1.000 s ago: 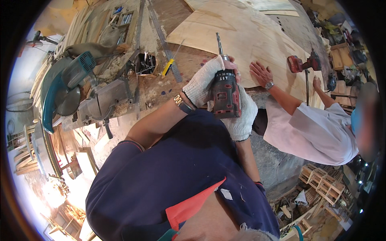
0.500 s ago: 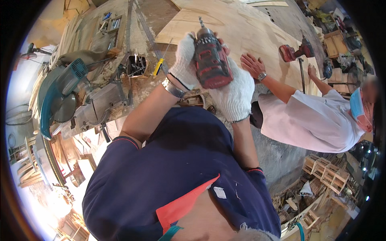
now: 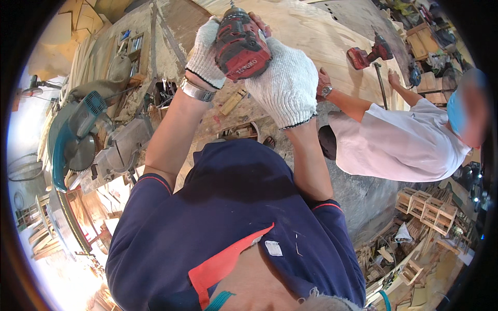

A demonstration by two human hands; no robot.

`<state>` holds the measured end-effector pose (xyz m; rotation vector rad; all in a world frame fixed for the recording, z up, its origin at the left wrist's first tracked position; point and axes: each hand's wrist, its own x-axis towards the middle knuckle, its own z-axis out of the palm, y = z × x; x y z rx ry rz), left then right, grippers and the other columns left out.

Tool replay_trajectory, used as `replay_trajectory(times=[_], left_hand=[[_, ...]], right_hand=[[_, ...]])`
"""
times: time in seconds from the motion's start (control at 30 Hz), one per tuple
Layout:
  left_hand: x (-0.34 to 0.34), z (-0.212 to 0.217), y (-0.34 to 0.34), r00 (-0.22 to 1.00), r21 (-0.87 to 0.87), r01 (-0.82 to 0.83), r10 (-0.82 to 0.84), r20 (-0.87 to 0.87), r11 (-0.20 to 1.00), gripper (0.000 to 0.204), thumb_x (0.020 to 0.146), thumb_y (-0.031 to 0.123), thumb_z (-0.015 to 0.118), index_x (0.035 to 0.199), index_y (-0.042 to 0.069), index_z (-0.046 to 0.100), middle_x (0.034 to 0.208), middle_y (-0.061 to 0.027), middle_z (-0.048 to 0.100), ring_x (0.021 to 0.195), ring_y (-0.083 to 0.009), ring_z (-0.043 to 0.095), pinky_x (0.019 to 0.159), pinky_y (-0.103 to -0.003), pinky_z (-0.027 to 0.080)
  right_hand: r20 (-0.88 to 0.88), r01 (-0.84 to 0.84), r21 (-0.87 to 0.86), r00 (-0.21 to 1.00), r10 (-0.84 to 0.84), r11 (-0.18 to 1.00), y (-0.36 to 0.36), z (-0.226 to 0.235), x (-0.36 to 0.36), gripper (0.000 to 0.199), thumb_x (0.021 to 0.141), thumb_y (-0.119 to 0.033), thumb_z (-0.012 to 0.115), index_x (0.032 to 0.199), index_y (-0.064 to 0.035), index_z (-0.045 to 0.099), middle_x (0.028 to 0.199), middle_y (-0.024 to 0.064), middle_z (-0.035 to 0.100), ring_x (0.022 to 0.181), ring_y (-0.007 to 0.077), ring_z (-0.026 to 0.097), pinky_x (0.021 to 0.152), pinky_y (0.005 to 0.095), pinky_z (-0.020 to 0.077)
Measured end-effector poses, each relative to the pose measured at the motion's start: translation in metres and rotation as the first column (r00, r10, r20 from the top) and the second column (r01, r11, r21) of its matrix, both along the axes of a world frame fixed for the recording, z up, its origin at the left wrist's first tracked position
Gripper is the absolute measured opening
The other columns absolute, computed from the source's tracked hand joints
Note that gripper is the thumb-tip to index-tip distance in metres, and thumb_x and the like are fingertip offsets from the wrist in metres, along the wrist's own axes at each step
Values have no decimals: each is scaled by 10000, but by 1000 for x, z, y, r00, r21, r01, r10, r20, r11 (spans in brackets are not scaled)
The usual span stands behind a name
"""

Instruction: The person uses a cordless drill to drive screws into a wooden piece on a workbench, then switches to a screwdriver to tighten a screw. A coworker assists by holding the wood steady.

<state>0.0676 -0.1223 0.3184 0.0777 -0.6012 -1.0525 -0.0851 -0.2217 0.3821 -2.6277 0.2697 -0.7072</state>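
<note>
Hands (image 3: pixel 284 78) grip drill (image 3: pixel 241 47); bare plywood (image 3: pixel 324 39) rightward; its edge partly hidden.

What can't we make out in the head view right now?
All in the head view:
Bit: tip cut off by the picture's top edge.
Trigger and grip: hidden behind the drill and right hand.
Co-worker's near hand: partly hidden by the right hand.
Boxed tools: too small and dark to tell apart.

A plywood sheet (image 3: pixel 324 39) lies on the workbench (image 3: pixel 141 19).
</note>
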Motion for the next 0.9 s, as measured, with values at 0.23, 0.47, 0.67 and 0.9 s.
replay_trajectory(times=[0.23,0.47,0.67,0.9], left_hand=[[27,12,-7,935,-21,-15,22,355,1000,503,1026,356,595,1358,-22,585,1306,-129,612,1263,-261,549,1194,-387,391],[44,3,3,1000,152,-11,13,-17,988,440,991,218,665,1333,-30,541,1275,-127,563,1228,-227,585,1182,-329,416],[53,1,-1,998,89,44,-39,-49,995,501,986,188,666,1380,-68,493,1288,-144,561,1213,-226,596,1181,-318,416],[8,29,0,991,112,-73,60,121,991,595,1000,359,643,1388,-59,475,1254,-171,588,1208,-281,596,1129,-412,487]], right_hand=[[31,23,-12,999,-23,1000,-3,8,12,481,764,-255,777,1142,28,684,769,212,720,751,386,735,687,466,583],[265,-58,-84,961,78,995,-7,12,12,501,781,-216,735,1215,29,679,786,211,726,755,396,729,691,486,576],[97,28,-21,995,-26,999,-6,16,13,431,789,-220,721,1159,-1,706,789,214,725,767,392,729,697,496,576],[116,-21,88,993,11,996,-14,-3,14,351,812,-299,747,1080,-77,700,760,188,721,740,407,721,676,489,576]])
